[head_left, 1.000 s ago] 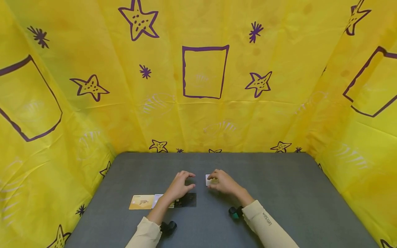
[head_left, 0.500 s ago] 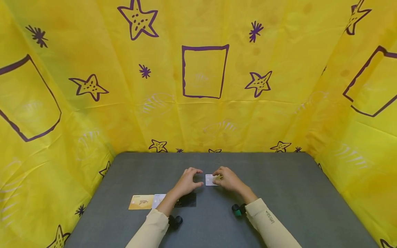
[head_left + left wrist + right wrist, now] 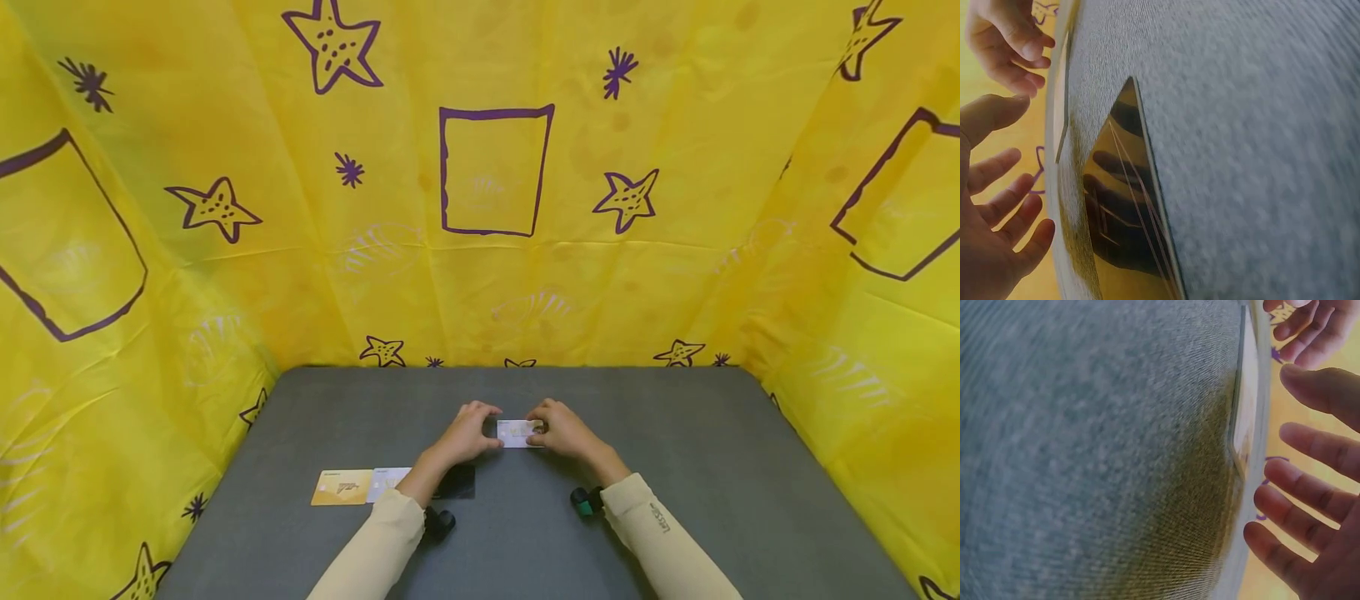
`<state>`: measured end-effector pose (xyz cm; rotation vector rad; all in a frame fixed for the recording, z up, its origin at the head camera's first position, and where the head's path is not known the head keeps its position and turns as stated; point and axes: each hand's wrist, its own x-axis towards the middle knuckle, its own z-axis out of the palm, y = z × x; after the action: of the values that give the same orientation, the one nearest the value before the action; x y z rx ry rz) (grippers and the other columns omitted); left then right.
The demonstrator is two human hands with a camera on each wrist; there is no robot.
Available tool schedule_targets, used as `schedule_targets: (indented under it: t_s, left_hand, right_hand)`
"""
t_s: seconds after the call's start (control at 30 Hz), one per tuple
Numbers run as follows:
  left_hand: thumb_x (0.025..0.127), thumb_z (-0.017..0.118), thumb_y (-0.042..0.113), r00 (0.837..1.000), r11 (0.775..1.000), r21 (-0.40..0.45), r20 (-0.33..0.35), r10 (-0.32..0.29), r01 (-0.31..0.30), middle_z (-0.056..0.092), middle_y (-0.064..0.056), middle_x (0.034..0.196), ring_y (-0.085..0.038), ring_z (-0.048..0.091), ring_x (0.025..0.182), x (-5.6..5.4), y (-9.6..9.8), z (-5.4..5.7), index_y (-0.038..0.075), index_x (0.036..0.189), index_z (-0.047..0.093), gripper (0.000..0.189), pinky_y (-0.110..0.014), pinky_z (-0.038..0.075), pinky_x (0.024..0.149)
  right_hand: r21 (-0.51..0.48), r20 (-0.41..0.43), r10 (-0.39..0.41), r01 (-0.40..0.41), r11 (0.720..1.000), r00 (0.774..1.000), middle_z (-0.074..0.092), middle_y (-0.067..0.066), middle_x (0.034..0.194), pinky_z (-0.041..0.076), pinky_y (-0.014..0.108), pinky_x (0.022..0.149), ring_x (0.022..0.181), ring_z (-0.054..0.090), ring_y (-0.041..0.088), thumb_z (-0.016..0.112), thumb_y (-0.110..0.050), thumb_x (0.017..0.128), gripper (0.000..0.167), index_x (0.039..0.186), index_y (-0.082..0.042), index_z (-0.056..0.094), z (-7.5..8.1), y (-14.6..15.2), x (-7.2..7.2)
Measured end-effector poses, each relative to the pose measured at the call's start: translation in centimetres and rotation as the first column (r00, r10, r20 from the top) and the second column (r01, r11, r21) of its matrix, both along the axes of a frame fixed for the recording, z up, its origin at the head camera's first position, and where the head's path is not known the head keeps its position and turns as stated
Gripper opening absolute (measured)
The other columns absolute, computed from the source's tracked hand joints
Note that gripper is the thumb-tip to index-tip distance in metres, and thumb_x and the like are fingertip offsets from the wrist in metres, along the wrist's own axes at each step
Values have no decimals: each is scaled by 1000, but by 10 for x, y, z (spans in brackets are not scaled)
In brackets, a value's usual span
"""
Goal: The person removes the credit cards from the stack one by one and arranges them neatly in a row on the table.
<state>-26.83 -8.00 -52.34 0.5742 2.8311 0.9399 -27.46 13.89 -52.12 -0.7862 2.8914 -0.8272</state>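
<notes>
A pale card (image 3: 517,433) lies flat on the grey table, between my two hands. My left hand (image 3: 467,435) is at its left end, thumb and fingers apart. In the left wrist view those fingers (image 3: 1016,219) are loosely spread beside the card (image 3: 1062,103). At its right end is my right hand (image 3: 567,431), partly covering it in the head view. Its fingers (image 3: 1310,487) are spread in the right wrist view, with nothing gripped. A glossy black card (image 3: 457,483) lies below my left forearm, partly hidden by it.
Left of the black card lie a white card (image 3: 390,482) and a gold card (image 3: 342,487) in a row; my left arm hides part of the row. Yellow patterned cloth (image 3: 495,292) surrounds the table (image 3: 660,467) at the back and sides.
My left hand has moved right and slightly away, up to the pale card's left end. My right hand has shifted right, uncovering more of that card. The cards stay in place.
</notes>
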Motion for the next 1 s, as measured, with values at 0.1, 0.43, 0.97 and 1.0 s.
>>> schedule_targets:
  t_s: [0.1,0.43,0.97,1.0]
  left_hand:
    - [79,79,23,1000,1000,-4,-1,-11,11,57,-15,124,-32,49,116,-1,3,-2,5,126,61,53,-48,41,99]
    - [78,80,24,1000,998,-67,23,-17,18,57,-14,121,-29,49,112,-6,12,-7,6,125,62,54,-45,41,97]
    - [76,82,24,999,982,-182,18,-52,54,58,-10,114,-25,49,103,-16,17,-5,7,119,66,49,-41,42,91]
    - [76,82,24,998,981,-188,14,-55,56,58,-10,113,-25,49,102,-16,17,-5,7,118,66,48,-41,42,90]
  right_hand:
    - [19,14,-10,10,1000,1000,62,10,102,45,40,81,89,54,21,79,-20,80,33,108,-4,71,-2,1,-1]
    - [69,71,-25,20,997,997,61,11,108,47,43,85,97,56,25,82,-19,77,41,112,-4,69,-2,3,-4]
    - [199,77,44,-58,978,996,56,6,96,44,37,78,85,50,19,83,-19,74,42,111,-1,70,4,-1,-16]
    - [199,79,50,-65,978,996,55,6,96,44,37,77,85,50,19,83,-19,74,43,111,-1,70,4,0,-16]
